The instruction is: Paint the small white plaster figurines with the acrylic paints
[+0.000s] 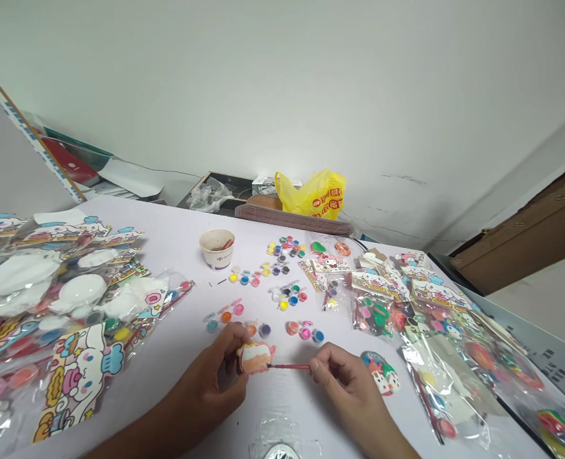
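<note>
Between the thumb and fingers of my left hand (pixel 215 370) is a small plaster figure (pixel 257 358), painted white, orange and pink with some yellow at its edge. My right hand (pixel 342 376) pinches a thin red paintbrush (pixel 289 366), its dark tip touching the figure's right side. Just beyond the hands lie opened paint pots, among them a strip with pink and blue (pixel 305 333) and one with orange (pixel 226 316). A painted round figure (pixel 381 372) rests to the right of my right hand.
A paper cup (pixel 217 248) stands behind the paint pots. Bagged white plaster figures (pixel 81 290) cover the left side, and more bagged kits (pixel 435 306) crowd the right. Clear tape (pixel 282 433) is at the front edge. A yellow plastic bag (pixel 314 194) sits near the wall.
</note>
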### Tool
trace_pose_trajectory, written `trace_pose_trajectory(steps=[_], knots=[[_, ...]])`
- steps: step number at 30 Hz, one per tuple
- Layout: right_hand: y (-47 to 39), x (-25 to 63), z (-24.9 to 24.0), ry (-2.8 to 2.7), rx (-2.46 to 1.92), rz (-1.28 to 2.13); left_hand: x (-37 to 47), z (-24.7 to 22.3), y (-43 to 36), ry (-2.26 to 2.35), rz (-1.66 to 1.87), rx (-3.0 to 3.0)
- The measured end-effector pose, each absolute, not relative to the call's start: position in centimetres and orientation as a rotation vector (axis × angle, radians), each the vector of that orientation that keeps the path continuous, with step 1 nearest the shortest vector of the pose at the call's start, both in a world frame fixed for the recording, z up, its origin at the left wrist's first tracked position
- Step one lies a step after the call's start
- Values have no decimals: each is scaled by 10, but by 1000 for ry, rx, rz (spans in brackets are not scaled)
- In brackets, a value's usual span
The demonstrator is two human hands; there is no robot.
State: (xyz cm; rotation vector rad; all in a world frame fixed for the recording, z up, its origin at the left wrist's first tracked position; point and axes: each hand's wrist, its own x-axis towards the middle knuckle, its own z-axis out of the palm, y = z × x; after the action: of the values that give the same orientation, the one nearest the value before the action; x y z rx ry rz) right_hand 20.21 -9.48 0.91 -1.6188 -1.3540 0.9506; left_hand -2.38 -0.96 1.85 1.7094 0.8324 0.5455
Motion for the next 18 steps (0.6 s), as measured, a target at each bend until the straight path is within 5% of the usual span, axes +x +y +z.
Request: trace_pose_trajectory(steps=[18], knots=[[-93,199,12,-1347,-1649,965,-24,17,-8,818,549,1683]])
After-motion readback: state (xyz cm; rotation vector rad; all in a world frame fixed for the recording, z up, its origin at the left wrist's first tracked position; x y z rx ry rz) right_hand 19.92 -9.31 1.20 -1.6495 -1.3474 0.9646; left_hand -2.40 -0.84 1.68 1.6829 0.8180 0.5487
